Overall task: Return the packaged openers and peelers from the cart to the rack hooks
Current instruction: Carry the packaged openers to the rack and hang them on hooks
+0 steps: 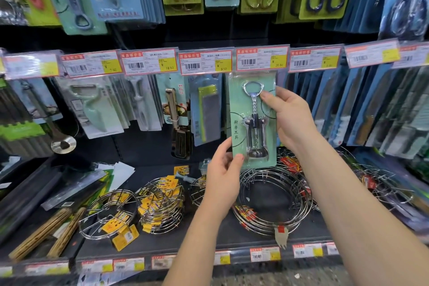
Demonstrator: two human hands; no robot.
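Head view gives me the rack (144,146) first: rows of carded kitchen tools hanging under a strip of price labels, with wire trivets (271,195) piled on the shelf (162,246) below. Dead centre, the packaged corkscrew opener (253,121) is held up against the rack, long axis upright, its top edge just under the price label (262,60) marked 20.90. Both hands are grasping the pack. My left hand (224,176) pinches the lower left corner, thumb on the front of the card. My right hand (290,118) pinches the upper right edge, fingertips (264,95) beside the opener's ring. The right hand is nearer the top of the card, so I judge it steers while the left steadies the bottom. The hook is hidden behind the label, and I cannot tell whether the card has caught it. The next move turns on this: the hook should lie just above and behind the card's top, so the pack wants to travel along its own length
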